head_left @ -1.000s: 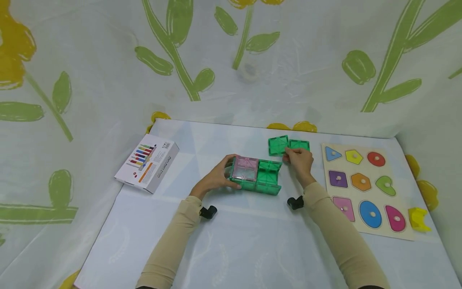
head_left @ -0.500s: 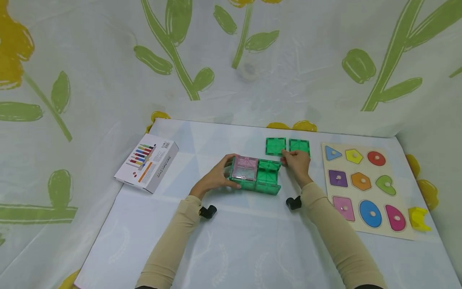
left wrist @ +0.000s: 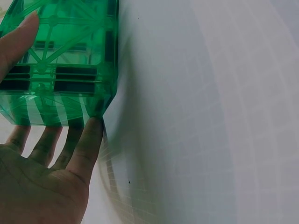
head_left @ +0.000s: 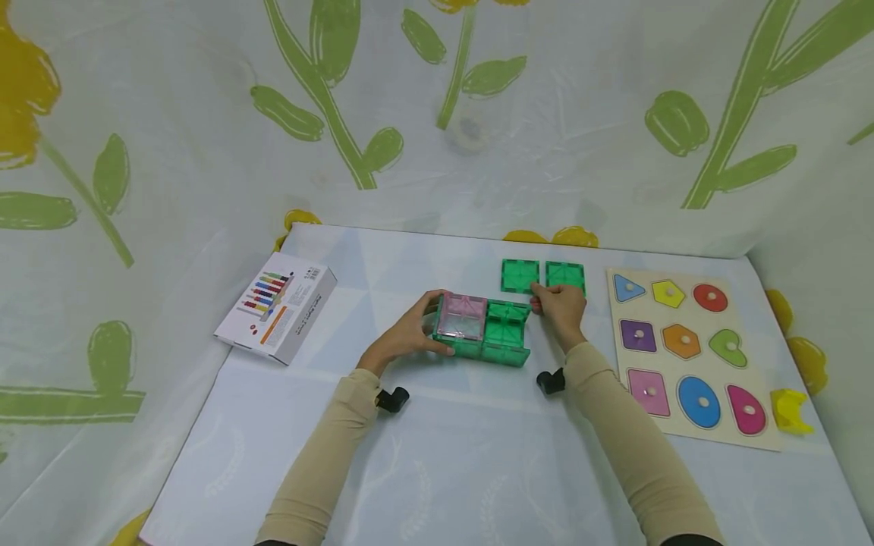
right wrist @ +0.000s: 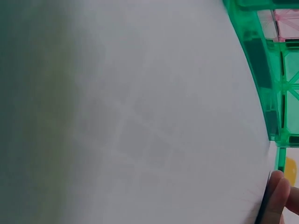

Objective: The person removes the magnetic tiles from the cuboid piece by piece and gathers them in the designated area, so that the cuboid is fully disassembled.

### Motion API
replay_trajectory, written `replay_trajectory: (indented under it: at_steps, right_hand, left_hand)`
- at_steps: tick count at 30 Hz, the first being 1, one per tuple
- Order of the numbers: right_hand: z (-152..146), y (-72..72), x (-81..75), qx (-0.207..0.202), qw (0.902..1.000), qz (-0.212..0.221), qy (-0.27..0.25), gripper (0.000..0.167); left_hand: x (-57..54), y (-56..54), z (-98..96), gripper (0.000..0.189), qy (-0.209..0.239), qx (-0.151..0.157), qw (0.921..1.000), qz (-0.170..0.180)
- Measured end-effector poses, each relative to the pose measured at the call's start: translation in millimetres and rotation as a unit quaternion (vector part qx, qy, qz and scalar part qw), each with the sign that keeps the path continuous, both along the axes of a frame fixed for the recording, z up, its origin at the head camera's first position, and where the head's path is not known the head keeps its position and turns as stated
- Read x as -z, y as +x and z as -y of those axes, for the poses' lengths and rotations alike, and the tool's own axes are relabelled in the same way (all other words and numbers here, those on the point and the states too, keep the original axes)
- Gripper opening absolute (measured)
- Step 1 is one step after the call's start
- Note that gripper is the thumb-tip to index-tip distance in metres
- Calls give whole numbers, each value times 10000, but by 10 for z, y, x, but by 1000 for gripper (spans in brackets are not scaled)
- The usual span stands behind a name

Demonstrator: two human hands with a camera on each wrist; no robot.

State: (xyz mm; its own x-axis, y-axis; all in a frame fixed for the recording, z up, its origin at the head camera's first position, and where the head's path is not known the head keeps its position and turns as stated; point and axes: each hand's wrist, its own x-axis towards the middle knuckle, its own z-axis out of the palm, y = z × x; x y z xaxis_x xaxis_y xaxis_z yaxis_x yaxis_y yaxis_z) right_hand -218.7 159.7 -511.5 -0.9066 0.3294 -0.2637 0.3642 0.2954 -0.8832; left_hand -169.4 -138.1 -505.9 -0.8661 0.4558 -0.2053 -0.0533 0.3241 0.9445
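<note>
My left hand (head_left: 410, 330) grips the left end of a box built from translucent magnetic tiles (head_left: 504, 345). In the left wrist view, the thumb and fingers span its green end wall (left wrist: 70, 42). A pink tile (head_left: 461, 316) covers the left half of the box; the right half has no top, and green side tiles lean outward. Two flat green magnetic tiles (head_left: 564, 274) lie behind it. My right hand (head_left: 563, 309), fingers curled, pinches the near corner of the left green tile (head_left: 519, 274); the right wrist view shows the fingertips (right wrist: 276, 177) by a green edge.
On the right lies a wooden shape puzzle board (head_left: 669, 307) with coloured knobbed pieces, and a yellow plastic piece (head_left: 790, 412) beside it. A white box with an abacus picture (head_left: 276, 307) rests at the left edge. Patterned white cloth (head_left: 519, 174) hangs behind the table.
The left green tile has been straightened and drawn slightly left, leaving a gap to the other green tile. My right hand has shifted a little left; my left hand keeps its grip.
</note>
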Motion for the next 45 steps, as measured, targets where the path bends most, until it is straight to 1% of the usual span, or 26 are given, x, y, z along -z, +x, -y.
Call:
replay_trajectory:
  at_steps: [7, 15, 20, 23, 27, 30, 34, 40, 43, 45]
  right_hand:
    - [-11, 22, -7, -45, 10000, -49, 42, 36]
    - [-24, 34, -13, -116, 9999, -62, 23, 39]
    - [-35, 58, -22, -158, 9998, -8, 118, 39]
    - [-38, 91, -38, -254, 9993, -1, 268, 37]
    - [-42, 143, -72, -467, 9968, -42, 651, 36]
    - [-50, 181, -105, -579, 9956, -89, 735, 36]
    - [-58, 229, -157, -725, 9963, -92, 462, 37]
    - [-55, 273, -230, -1228, 9924, -88, 49, 43]
    - [-39, 283, -262, -1532, 9881, -124, -30, 49]
    - [-25, 286, -281, -1688, 9856, -138, 31, 58]
  left_hand:
    - [7, -1, -11, 109, 1, 8, 10000, -9]
    - [-3, 11, -19, 109, 27, -19, 10000, 26]
    - [-5, 22, -12, 109, 5, -2, 10000, 35]
    - [-3, 29, 1, 108, 3, 0, 10000, 44]
    - [-4, 34, 16, 109, 26, -23, 10000, 65]
    - [-6, 31, 13, 111, -1, 54, 10000, -4]
    - [-16, 27, -2, 113, -86, 189, 9997, -152]
    - [-25, 25, -20, 113, -154, 129, 9996, -206]
    - [-23, 22, -24, 112, -152, 91, 9996, -215]
    - [-21, 18, -23, 112, -141, 91, 9996, -225]
